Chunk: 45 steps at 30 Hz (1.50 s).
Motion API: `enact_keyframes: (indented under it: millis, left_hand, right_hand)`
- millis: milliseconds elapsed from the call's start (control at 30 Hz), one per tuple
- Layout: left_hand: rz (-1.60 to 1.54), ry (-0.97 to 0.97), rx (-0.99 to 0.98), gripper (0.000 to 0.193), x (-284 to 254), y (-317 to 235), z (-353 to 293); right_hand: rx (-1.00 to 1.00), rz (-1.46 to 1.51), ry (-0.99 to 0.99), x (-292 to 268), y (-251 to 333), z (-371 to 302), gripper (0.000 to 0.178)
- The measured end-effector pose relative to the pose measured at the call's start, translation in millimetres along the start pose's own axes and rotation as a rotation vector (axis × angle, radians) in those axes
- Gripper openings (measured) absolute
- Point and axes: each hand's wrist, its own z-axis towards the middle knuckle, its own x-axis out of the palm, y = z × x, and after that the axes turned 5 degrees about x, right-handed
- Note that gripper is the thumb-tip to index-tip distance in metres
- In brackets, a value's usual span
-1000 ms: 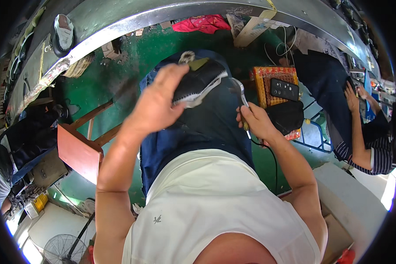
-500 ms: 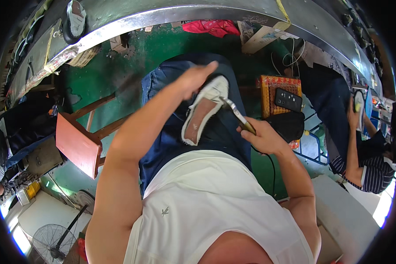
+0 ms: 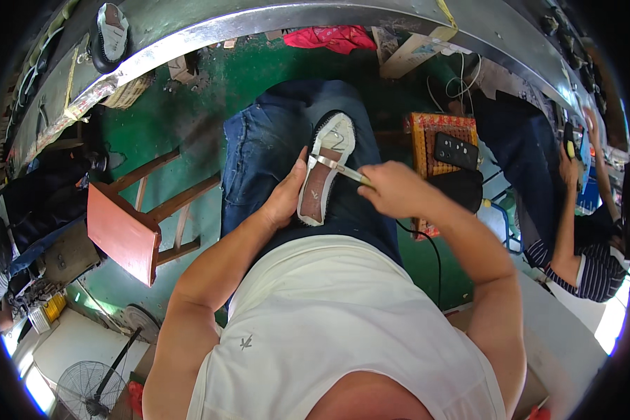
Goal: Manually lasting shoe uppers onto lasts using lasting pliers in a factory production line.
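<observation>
A shoe upper (image 3: 313, 197) lies sole side up on my lap, with a brown insole, pale turned-in edges and a dark rim at its far end. My left hand (image 3: 285, 196) grips its left side, the thumb pointing up along the edge. In my right hand (image 3: 395, 187) is the handle of a silver metal tool, which looks like pincers (image 3: 343, 169). The metal head rests across the shoe's middle, by the left edge. Whether its jaws are closed is too small to tell.
A metal-edged bench (image 3: 259, 33) curves across the far side, carrying another shoe (image 3: 110, 35). A reddish wooden stool (image 3: 122, 231) stands left. On the right, a phone (image 3: 456, 150) lies on a beaded seat (image 3: 427, 129); beyond it a co-worker (image 3: 567, 245) sits. A black cord (image 3: 437, 262) hangs near my right arm.
My left hand has come down from above the shoe's far end onto its left side. My right hand has moved up and left, bringing the tool across the shoe, which now lies straighter.
</observation>
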Motion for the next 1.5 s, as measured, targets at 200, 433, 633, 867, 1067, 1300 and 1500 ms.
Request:
enact_keyframes:
  millis: [200,433,633,867,1067,1300,1500]
  left_hand:
    - [0.191,-0.066,0.099,0.074,-5,4,14]
    - [0.712,-0.147,0.230,0.073,7,-3,14]
    - [1.162,-0.020,0.534,0.064,7,-20,18]
    - [1.279,0.056,0.427,0.054,11,-31,18]
    - [1.454,0.121,0.397,0.054,27,-37,14]
    - [1.084,-0.154,0.286,0.076,13,-8,11]
    - [0.800,0.237,0.004,0.106,-6,-36,-2]
  right_hand:
    - [0.110,0.423,-0.193,50,0,-11,0.028]
    - [0.054,0.106,-0.181,16,-18,1,0.019]
    - [0.114,1.124,-0.057,84,-37,7,0.024]
    - [0.198,1.296,0.393,40,-66,-18,0.037]
    - [0.124,0.561,-0.159,26,-38,15,0.049]
    - [0.215,0.567,-0.016,1,-14,9,0.047]
    - [-0.069,0.112,-0.262,55,-41,-12,0.036]
